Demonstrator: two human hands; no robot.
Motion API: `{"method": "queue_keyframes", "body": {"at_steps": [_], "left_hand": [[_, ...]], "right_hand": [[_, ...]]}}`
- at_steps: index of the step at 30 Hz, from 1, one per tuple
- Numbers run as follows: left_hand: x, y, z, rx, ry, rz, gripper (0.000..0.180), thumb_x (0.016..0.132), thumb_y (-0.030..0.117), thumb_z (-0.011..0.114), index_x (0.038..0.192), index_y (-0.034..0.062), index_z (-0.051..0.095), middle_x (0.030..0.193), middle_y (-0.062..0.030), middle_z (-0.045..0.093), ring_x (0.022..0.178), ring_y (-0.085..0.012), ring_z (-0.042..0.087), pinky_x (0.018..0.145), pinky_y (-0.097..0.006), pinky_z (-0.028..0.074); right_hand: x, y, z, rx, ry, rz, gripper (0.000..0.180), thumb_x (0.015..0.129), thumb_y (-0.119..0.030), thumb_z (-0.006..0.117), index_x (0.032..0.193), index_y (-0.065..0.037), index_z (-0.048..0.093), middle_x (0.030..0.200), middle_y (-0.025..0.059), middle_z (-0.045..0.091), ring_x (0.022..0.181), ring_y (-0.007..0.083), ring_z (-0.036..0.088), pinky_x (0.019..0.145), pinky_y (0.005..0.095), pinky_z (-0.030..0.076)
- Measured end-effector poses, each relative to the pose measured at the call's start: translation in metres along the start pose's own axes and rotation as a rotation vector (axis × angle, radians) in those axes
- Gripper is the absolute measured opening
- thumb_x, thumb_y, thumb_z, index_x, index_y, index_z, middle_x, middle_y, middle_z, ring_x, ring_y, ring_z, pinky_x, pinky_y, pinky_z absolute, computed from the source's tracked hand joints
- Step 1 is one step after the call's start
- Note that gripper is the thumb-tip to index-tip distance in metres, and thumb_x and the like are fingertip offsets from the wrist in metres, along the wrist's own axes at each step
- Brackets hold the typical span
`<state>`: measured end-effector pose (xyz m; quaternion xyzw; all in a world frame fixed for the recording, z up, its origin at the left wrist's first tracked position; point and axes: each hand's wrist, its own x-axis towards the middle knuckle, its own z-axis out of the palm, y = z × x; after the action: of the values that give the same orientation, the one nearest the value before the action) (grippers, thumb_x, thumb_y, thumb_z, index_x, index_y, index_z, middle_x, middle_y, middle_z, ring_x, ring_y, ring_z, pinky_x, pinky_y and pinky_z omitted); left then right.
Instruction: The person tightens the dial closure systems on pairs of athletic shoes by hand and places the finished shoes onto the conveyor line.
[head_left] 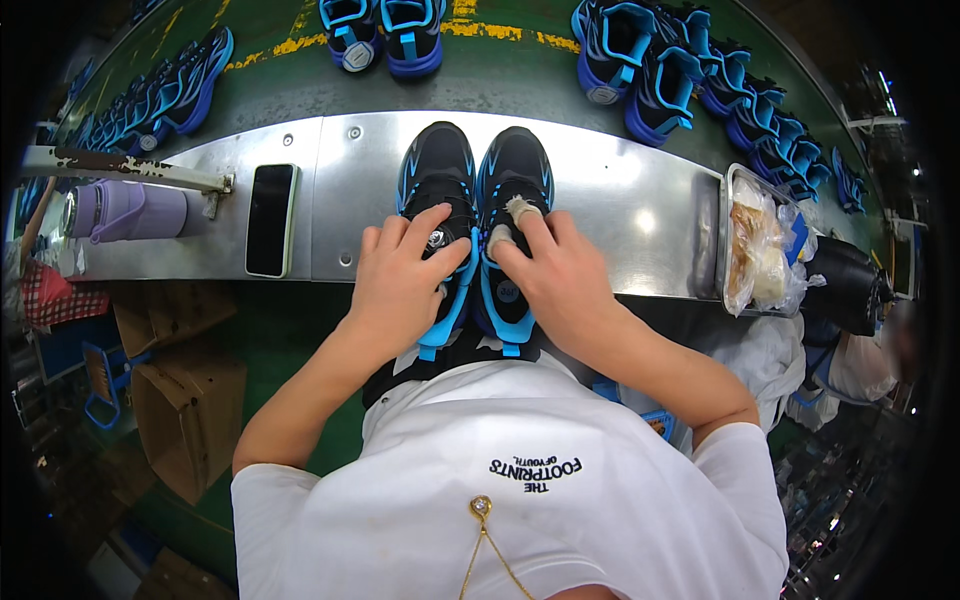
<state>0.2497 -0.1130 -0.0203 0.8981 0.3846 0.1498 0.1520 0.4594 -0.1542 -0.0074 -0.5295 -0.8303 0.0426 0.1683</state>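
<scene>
Two black and blue sneakers stand side by side at the bench's near edge, toes pointing away from me. My left hand grips the left sneaker around its tongue, thumb and forefinger beside a small round dial. On the right sneaker, my right hand grips the tongue and inner collar with thumb and forefinger. Pale coverings wrap those two fingertips. Both heels hang past the metal edge toward my lap, with bright blue pull loops showing. My palms hide parts of the outer sides.
A phone and a purple bottle lie left on the metal ledge. To the right sits a metal tray with plastic-wrapped items. Beyond, a green belt carries several matching sneakers. A cardboard box stands at lower left.
</scene>
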Motion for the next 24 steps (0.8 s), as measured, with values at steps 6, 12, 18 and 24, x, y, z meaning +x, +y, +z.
{"method": "queue_keyframes", "body": {"at_steps": [6,12,18,24], "left_hand": [[0.003,0.008,0.007,0.016,-0.004,-0.062,0.040,0.069,0.013,0.072,0.108,0.0112,0.070,0.139,-0.0119,0.050,0.110,-0.0308,0.048,0.091,-0.042,0.034],[0.011,0.038,0.015,0.114,0.031,-0.125,0.053,0.062,0.033,0.080,0.105,0.0055,0.068,0.138,-0.0197,0.050,0.106,-0.0325,0.047,0.088,-0.045,0.032],[0.011,0.032,0.027,0.075,0.119,-0.228,0.046,0.059,0.023,0.077,0.101,0.0063,0.068,0.133,-0.0137,0.053,0.109,-0.0320,0.048,0.089,-0.045,0.032],[0.016,0.035,0.031,0.230,0.096,-0.239,0.057,0.060,0.023,0.077,0.113,0.0064,0.065,0.134,-0.0152,0.053,0.108,-0.0335,0.048,0.089,-0.044,0.034]], "right_hand": [[-0.001,0.005,0.003,0.259,0.062,0.167,0.049,0.064,0.009,0.070,0.107,-0.013,0.064,0.121,0.0128,0.055,0.100,0.0371,0.058,0.081,0.0429,0.053],[0.000,0.007,0.010,0.249,0.103,0.202,0.049,0.066,0.009,0.067,0.109,-0.015,0.065,0.120,0.0106,0.059,0.101,0.0340,0.059,0.080,0.0406,0.054],[-0.028,0.022,0.003,0.139,0.089,0.085,0.042,0.072,0.000,0.065,0.112,-0.011,0.065,0.119,0.0104,0.058,0.096,0.0307,0.058,0.075,0.0375,0.055],[-0.013,-0.013,0.035,-0.189,0.063,0.031,0.027,0.072,-0.008,0.067,0.097,-0.003,0.060,0.113,0.0206,0.055,0.095,0.0313,0.056,0.069,0.0357,0.055]]}}
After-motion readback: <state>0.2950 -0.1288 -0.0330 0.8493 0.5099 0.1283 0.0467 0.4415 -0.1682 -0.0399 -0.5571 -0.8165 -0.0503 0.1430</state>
